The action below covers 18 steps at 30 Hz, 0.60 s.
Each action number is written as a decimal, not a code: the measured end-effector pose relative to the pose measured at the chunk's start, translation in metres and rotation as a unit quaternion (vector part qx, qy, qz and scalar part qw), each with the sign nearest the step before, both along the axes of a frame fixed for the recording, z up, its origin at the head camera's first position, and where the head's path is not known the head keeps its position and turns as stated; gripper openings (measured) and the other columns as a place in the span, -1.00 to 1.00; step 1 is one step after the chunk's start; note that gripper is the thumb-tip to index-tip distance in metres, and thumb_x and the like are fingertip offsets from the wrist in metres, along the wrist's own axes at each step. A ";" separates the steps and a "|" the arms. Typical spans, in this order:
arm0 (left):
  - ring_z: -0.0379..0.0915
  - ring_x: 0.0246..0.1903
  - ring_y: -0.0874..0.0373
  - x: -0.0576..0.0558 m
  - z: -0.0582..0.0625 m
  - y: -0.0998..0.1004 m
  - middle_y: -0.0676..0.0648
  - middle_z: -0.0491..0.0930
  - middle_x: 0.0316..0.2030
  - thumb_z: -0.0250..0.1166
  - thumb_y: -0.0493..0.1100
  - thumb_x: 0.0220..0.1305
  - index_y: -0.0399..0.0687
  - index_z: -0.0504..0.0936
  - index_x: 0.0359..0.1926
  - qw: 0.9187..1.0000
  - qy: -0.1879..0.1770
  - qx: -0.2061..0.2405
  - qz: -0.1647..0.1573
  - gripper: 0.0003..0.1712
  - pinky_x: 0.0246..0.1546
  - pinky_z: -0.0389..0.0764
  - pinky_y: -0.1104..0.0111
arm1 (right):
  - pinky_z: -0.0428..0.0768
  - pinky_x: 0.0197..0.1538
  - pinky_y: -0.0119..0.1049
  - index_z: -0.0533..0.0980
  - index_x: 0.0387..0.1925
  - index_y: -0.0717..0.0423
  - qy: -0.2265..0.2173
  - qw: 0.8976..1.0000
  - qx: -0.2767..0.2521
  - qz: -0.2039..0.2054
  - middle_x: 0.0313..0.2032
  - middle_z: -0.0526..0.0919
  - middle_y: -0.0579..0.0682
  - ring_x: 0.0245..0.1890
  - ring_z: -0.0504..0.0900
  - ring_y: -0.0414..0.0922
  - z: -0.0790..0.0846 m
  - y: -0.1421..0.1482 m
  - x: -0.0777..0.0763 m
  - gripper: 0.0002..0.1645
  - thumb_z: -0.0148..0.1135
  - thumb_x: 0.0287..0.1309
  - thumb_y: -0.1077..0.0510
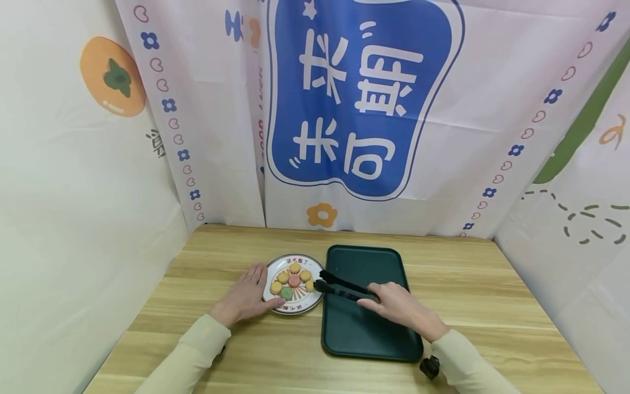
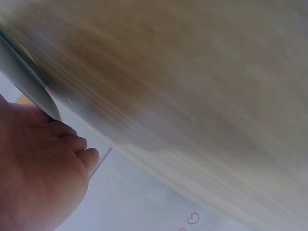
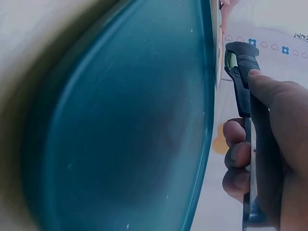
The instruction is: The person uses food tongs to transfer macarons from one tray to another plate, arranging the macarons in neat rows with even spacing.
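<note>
A round white plate (image 1: 306, 302) with a patterned rim carries several small yellow round cookies (image 1: 295, 268), a pink one (image 1: 293, 281) and a green one (image 1: 286, 294). My left hand (image 1: 244, 297) rests against the plate's left side, fingers extended along the rim and thumb at its near edge. My right hand (image 1: 397, 306) grips a pair of black tongs (image 1: 346, 282) over the dark green tray (image 1: 369, 335). The tongs' tips are parted at the plate's right rim, near a yellow cookie. In the right wrist view, fingers and thumb wrap the tongs' handles (image 3: 267, 149).
The tray lies directly to the plate's right on a wooden table (image 1: 492, 306). A printed white curtain (image 1: 226, 137) hangs along the table's back edge, with pale cloth on both sides. A small black object (image 1: 430, 367) sits by the right wrist.
</note>
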<state>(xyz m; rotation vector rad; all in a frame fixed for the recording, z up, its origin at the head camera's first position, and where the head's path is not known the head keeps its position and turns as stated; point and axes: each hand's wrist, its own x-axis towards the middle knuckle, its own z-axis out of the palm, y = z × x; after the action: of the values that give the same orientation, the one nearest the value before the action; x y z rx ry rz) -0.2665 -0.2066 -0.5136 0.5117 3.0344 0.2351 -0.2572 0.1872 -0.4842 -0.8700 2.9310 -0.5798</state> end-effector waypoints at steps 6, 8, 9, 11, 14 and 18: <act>-0.11 0.51 -0.26 -0.001 -0.003 0.000 -0.41 -0.03 0.49 -0.09 0.64 0.17 -0.42 0.02 0.48 1.000 0.002 -0.007 0.000 0.32 0.52 0.04 -0.03 | 0.29 -0.60 -0.52 0.43 -0.47 -0.09 -0.013 1.000 0.002 0.001 -0.73 0.23 -0.28 -0.74 0.27 -0.39 -0.002 -0.005 -0.003 -0.55 0.10 0.30 -0.32; -0.12 0.51 -0.26 -0.001 -0.003 0.000 -0.41 -0.03 0.49 -0.09 0.64 0.17 -0.42 0.01 0.48 1.000 0.000 -0.007 0.001 0.32 0.52 0.04 -0.03 | 0.29 -0.60 -0.52 0.43 -0.47 -0.09 -0.014 1.000 0.003 0.003 -0.72 0.23 -0.28 -0.74 0.28 -0.39 -0.001 -0.007 -0.004 -0.55 0.10 0.30 -0.32; -0.13 0.51 -0.26 -0.001 -0.003 0.000 -0.41 -0.04 0.50 -0.09 0.64 0.17 -0.42 0.01 0.48 1.000 -0.002 -0.006 0.002 0.31 0.52 0.03 -0.03 | 0.30 -0.61 -0.52 0.43 -0.46 -0.09 -0.015 1.000 0.001 0.004 -0.72 0.23 -0.28 -0.74 0.29 -0.39 -0.001 -0.008 -0.004 -0.55 0.10 0.30 -0.32; -0.13 0.51 -0.27 -0.001 -0.002 0.000 -0.42 -0.04 0.49 -0.07 0.62 0.18 -0.43 0.01 0.48 1.000 -0.003 -0.005 0.002 0.31 0.52 0.03 -0.04 | 0.29 -0.61 -0.53 0.44 -0.46 -0.09 -0.015 1.000 -0.003 0.008 -0.72 0.23 -0.28 -0.74 0.28 -0.39 -0.001 -0.010 -0.004 -0.55 0.10 0.29 -0.32; -0.14 0.51 -0.27 -0.001 -0.001 0.000 -0.42 -0.05 0.49 -0.06 0.62 0.19 -0.43 0.00 0.48 1.000 -0.005 -0.005 0.004 0.30 0.52 0.02 -0.04 | 0.28 -0.63 -0.53 0.47 -0.45 -0.08 -0.013 1.000 -0.007 0.014 -0.72 0.23 -0.28 -0.74 0.28 -0.40 0.000 -0.015 -0.005 -0.55 0.10 0.29 -0.33; -0.15 0.52 -0.26 -0.001 -0.001 -0.001 -0.40 -0.06 0.50 -0.08 0.63 0.18 -0.42 0.00 0.48 1.000 -0.007 -0.004 0.006 0.31 0.52 0.02 -0.04 | 0.26 -0.65 -0.54 0.48 -0.43 -0.09 -0.012 1.000 -0.008 0.021 -0.73 0.23 -0.29 -0.75 0.27 -0.40 -0.001 -0.022 -0.007 -0.56 0.11 0.29 -0.32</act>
<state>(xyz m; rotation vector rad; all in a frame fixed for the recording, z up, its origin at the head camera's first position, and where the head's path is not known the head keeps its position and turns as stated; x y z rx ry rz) -0.2674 -0.2074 -0.5147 0.4888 3.0245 0.2258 -0.2638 0.1653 -0.4850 -0.9171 2.8832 -0.6061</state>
